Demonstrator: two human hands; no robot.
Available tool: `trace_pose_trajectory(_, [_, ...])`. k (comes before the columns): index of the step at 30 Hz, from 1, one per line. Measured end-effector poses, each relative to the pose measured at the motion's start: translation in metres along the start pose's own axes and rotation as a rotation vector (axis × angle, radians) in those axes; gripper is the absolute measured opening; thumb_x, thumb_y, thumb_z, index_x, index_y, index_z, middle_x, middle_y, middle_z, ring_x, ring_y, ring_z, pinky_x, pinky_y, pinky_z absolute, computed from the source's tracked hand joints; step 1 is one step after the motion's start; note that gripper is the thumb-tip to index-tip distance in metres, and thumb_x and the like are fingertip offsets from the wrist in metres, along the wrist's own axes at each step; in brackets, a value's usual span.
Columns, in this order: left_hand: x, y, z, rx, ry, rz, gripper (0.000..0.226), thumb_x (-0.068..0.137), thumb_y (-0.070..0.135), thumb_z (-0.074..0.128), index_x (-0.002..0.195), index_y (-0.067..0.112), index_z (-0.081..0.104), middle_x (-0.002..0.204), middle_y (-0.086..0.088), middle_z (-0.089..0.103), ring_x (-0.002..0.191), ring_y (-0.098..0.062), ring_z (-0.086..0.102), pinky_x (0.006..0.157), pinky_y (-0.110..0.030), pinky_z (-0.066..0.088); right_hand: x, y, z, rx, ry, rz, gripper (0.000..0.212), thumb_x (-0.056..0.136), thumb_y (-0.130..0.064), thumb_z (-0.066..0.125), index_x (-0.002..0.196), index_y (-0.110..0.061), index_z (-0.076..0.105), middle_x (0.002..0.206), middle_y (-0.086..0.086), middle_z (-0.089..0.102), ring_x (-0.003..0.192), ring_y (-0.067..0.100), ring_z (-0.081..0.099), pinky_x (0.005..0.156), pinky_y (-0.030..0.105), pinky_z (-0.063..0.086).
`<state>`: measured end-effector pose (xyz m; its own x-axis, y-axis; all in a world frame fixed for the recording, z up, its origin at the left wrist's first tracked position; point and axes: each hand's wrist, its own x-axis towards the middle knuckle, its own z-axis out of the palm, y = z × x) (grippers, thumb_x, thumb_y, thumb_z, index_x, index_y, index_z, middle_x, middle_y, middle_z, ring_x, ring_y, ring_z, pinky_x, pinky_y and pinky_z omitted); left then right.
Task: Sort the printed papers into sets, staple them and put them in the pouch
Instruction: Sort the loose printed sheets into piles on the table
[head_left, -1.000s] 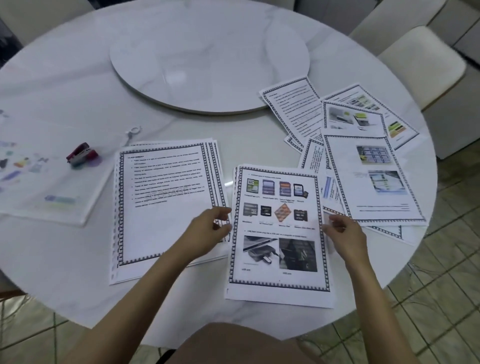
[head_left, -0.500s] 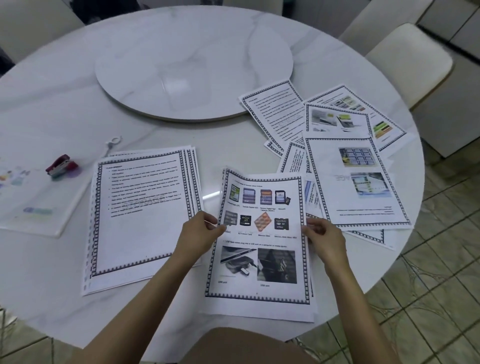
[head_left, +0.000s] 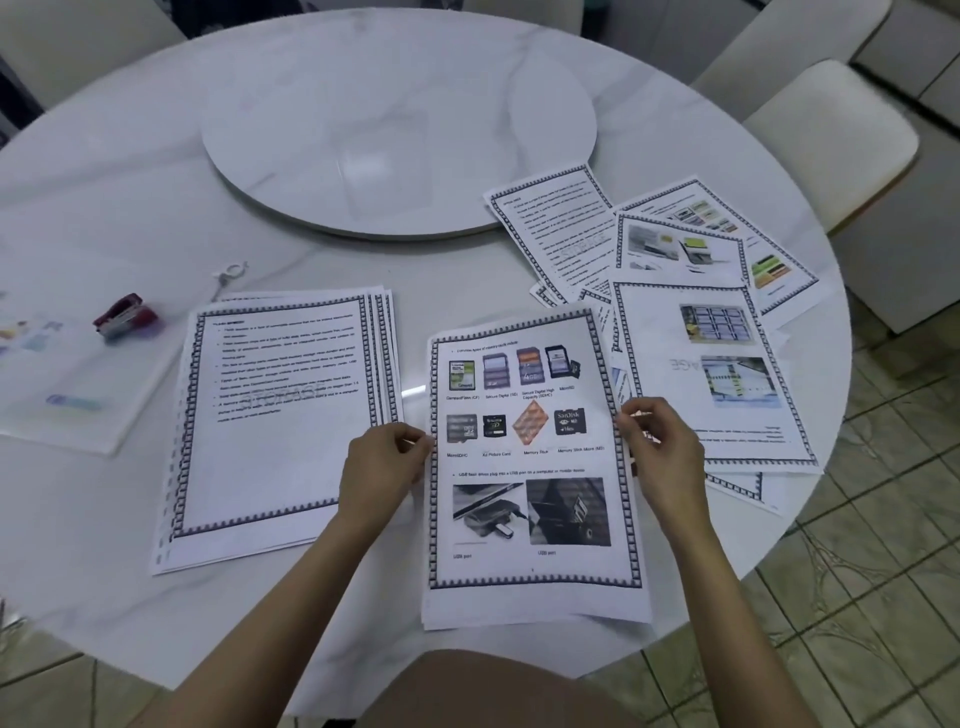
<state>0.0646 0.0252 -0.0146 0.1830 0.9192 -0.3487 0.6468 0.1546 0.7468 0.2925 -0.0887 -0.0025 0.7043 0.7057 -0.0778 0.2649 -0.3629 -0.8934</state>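
Note:
A stack of printed pages topped by a memory-card picture page (head_left: 530, 457) is held upright over the table's near edge. My left hand (head_left: 387, 465) grips its left edge and my right hand (head_left: 657, 441) grips its right edge. To the left lies a fanned set of text pages (head_left: 280, 415). At the right, several loose printed pages (head_left: 691, 312) overlap in a spread. A red stapler (head_left: 124, 316) rests on a clear plastic pouch (head_left: 62, 395) at the far left.
A round white marble table (head_left: 130, 171) carries a lazy Susan disc (head_left: 395, 119) in its middle. A small white clip (head_left: 231, 271) lies near the stapler. White chairs (head_left: 831, 130) stand at the back right, and tiled floor (head_left: 857, 597) shows on the right.
The picture-page stack was lying flat with both hands at its sides; it has been lifted by both edges and its top end raised off the table. The view shifted slightly.

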Motion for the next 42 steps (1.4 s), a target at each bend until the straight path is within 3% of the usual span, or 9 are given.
trace_pose_trajectory(5, [0.002, 0.000, -0.011, -0.079, 0.008, 0.027, 0.011, 0.088, 0.028, 0.060, 0.095, 0.020, 0.059, 0.076, 0.005, 0.062, 0.060, -0.009, 0.059, 0.041, -0.011, 0.040, 0.010, -0.015, 0.003, 0.124, -0.002, 0.019, 0.019, 0.089, -0.014, 0.059, 0.080, -0.030, 0.059, 0.092, 0.007, 0.069, 0.084, 0.019, 0.063, 0.078, 0.037, 0.049])
trace_pose_trajectory(8, [0.004, 0.000, -0.021, -0.159, 0.006, 0.041, 0.014, 0.089, 0.027, 0.060, 0.098, 0.017, 0.059, 0.080, -0.001, 0.064, 0.063, -0.015, 0.059, 0.051, -0.021, 0.046, 0.014, -0.028, 0.005, 0.212, 0.013, 0.048, 0.018, 0.089, -0.012, 0.059, 0.080, -0.028, 0.060, 0.086, 0.008, 0.069, 0.080, 0.019, 0.063, 0.077, 0.038, 0.050])
trace_pose_trajectory(12, [0.009, -0.003, -0.041, -0.255, 0.053, 0.053, 0.017, 0.089, 0.025, 0.059, 0.094, 0.009, 0.063, 0.086, -0.009, 0.066, 0.073, -0.024, 0.058, 0.069, -0.036, 0.052, 0.015, -0.046, 0.021, 0.306, -0.026, 0.063, 0.014, 0.090, -0.013, 0.057, 0.084, -0.025, 0.061, 0.077, -0.001, 0.067, 0.066, 0.009, 0.060, 0.064, 0.025, 0.049])
trace_pose_trajectory(17, [0.024, -0.028, -0.082, -0.181, 0.241, 0.051, 0.023, 0.090, 0.027, 0.057, 0.098, 0.007, 0.067, 0.087, -0.004, 0.066, 0.083, -0.018, 0.059, 0.066, -0.023, 0.039, 0.011, -0.063, 0.053, 0.347, -0.158, 0.070, 0.013, 0.094, -0.007, 0.050, 0.094, -0.013, 0.062, 0.078, 0.006, 0.065, 0.056, 0.015, 0.060, 0.050, 0.023, 0.050])
trace_pose_trajectory(21, [0.033, -0.060, -0.115, -0.153, 0.339, -0.021, 0.025, 0.091, 0.024, 0.056, 0.103, 0.005, 0.067, 0.094, -0.010, 0.067, 0.085, -0.021, 0.058, 0.076, -0.026, 0.039, 0.005, -0.061, 0.068, 0.347, -0.168, 0.085, 0.013, 0.094, -0.006, 0.049, 0.094, -0.011, 0.061, 0.079, 0.008, 0.066, 0.056, 0.013, 0.064, 0.050, 0.021, 0.051])
trace_pose_trajectory(26, [0.042, -0.092, -0.139, -0.126, 0.398, -0.107, 0.028, 0.093, 0.021, 0.053, 0.112, 0.004, 0.063, 0.109, -0.018, 0.066, 0.103, -0.029, 0.058, 0.086, -0.030, 0.039, 0.002, -0.043, 0.065, 0.158, -0.094, 0.119, 0.009, 0.092, -0.008, 0.053, 0.095, -0.010, 0.061, 0.084, 0.010, 0.066, 0.062, 0.012, 0.064, 0.051, 0.018, 0.051])
trace_pose_trajectory(29, [0.046, -0.103, -0.147, -0.127, 0.394, -0.136, 0.029, 0.092, 0.020, 0.053, 0.116, 0.005, 0.060, 0.109, -0.017, 0.065, 0.105, -0.030, 0.057, 0.085, -0.029, 0.037, -0.002, -0.027, 0.058, -0.116, -0.022, 0.128, 0.009, 0.090, -0.014, 0.058, 0.097, -0.012, 0.062, 0.095, 0.012, 0.067, 0.079, 0.020, 0.062, 0.067, 0.025, 0.051])
trace_pose_trajectory(35, [0.050, -0.111, -0.160, -0.121, 0.416, -0.108, 0.026, 0.089, 0.014, 0.054, 0.113, 0.009, 0.060, 0.106, -0.014, 0.066, 0.100, -0.030, 0.060, 0.085, -0.030, 0.039, -0.015, -0.001, 0.059, -0.576, 0.063, 0.304, 0.061, 0.081, -0.032, 0.070, 0.124, 0.004, 0.048, 0.128, 0.025, 0.042, 0.121, 0.037, 0.036, 0.098, 0.041, 0.034])
trace_pose_trajectory(42, [0.054, -0.114, -0.171, -0.164, 0.382, -0.063, 0.029, 0.091, 0.017, 0.054, 0.120, 0.012, 0.054, 0.109, -0.011, 0.064, 0.093, -0.030, 0.061, 0.085, -0.034, 0.044, -0.019, -0.001, 0.074, -0.646, 0.181, 0.377, 0.078, 0.076, -0.034, 0.073, 0.126, 0.014, 0.037, 0.131, 0.033, 0.034, 0.123, 0.042, 0.031, 0.098, 0.044, 0.032])
